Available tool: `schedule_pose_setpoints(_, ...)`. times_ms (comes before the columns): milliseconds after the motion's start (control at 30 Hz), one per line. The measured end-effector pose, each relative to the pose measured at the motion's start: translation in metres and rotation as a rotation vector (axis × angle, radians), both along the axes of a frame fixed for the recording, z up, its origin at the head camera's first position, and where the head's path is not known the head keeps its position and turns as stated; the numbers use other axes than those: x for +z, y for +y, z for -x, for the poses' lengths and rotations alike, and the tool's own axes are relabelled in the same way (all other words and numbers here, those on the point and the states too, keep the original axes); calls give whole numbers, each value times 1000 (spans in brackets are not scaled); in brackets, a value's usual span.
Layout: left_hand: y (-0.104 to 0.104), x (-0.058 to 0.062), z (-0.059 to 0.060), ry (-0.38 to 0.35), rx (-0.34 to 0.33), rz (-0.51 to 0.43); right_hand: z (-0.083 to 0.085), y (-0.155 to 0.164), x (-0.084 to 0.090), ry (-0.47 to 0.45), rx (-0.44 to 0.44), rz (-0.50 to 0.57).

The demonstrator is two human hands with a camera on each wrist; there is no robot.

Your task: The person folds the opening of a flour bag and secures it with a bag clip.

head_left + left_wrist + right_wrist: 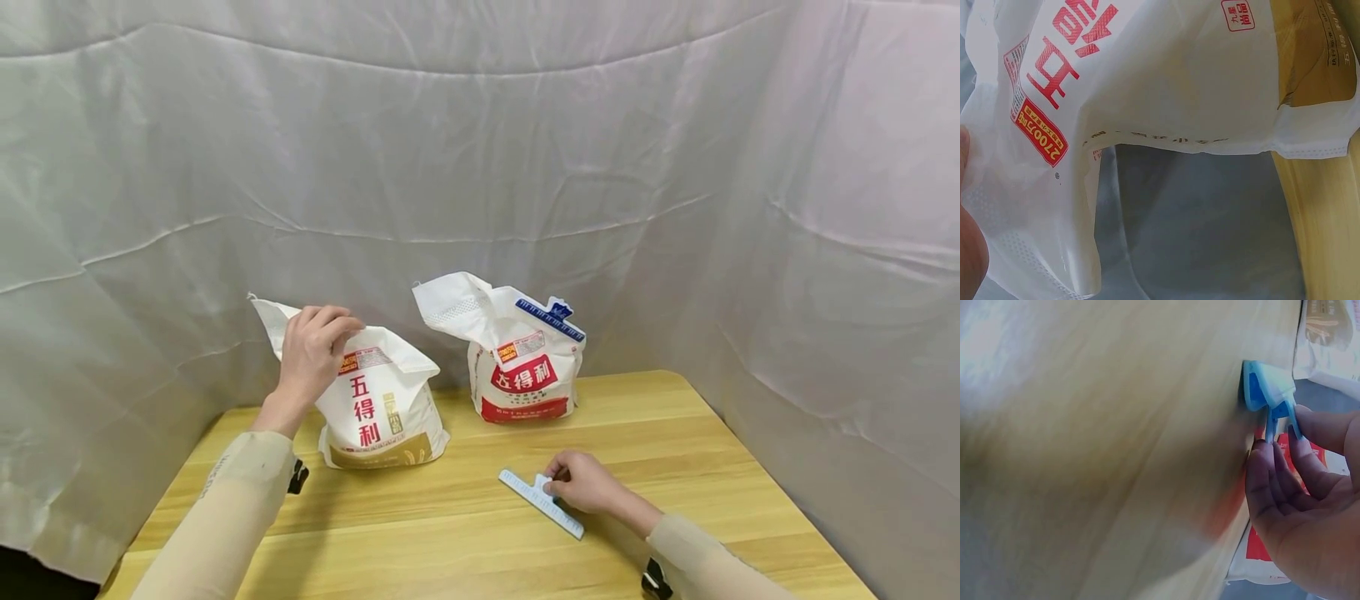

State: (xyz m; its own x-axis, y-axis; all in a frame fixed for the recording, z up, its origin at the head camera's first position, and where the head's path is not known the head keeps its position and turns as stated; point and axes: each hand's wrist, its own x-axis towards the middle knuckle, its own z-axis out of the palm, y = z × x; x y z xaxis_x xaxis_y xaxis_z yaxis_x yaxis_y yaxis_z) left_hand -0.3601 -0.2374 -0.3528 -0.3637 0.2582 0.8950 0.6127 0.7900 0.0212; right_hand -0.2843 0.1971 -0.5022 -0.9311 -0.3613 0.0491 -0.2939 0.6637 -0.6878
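A white flour bag with a gold bottom band stands on the left side of the table, its upper part drawn up to one side. My left hand grips the folded top of this bag. In the left wrist view, only part of that hand shows, at the edge beside the white bag top. My right hand pinches the handle of a light blue bag clip, low over the table. In the right wrist view, thumb and fingers are on the handle levers of the clip.
Further back stands a second white flour bag with red print, its top folded to the left. A dark blue clip sits across its upper right edge. The wooden table is bordered by hanging grey cloth behind and at both sides.
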Motion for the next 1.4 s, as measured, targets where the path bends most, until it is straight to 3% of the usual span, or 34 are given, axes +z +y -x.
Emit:
schedule_pose_setpoints(667,-1,-3,-1,2,2,2,-6,3,4,-99,2,172)
schedule_pose_setpoints(1067,0,-2,-1,-9,4,-4,-9,-4,16,-43,-59,209)
schedule_pose_setpoints(1400,-1,-3,-1,-10,9,-3,-9,-16,30,61,-101,234)
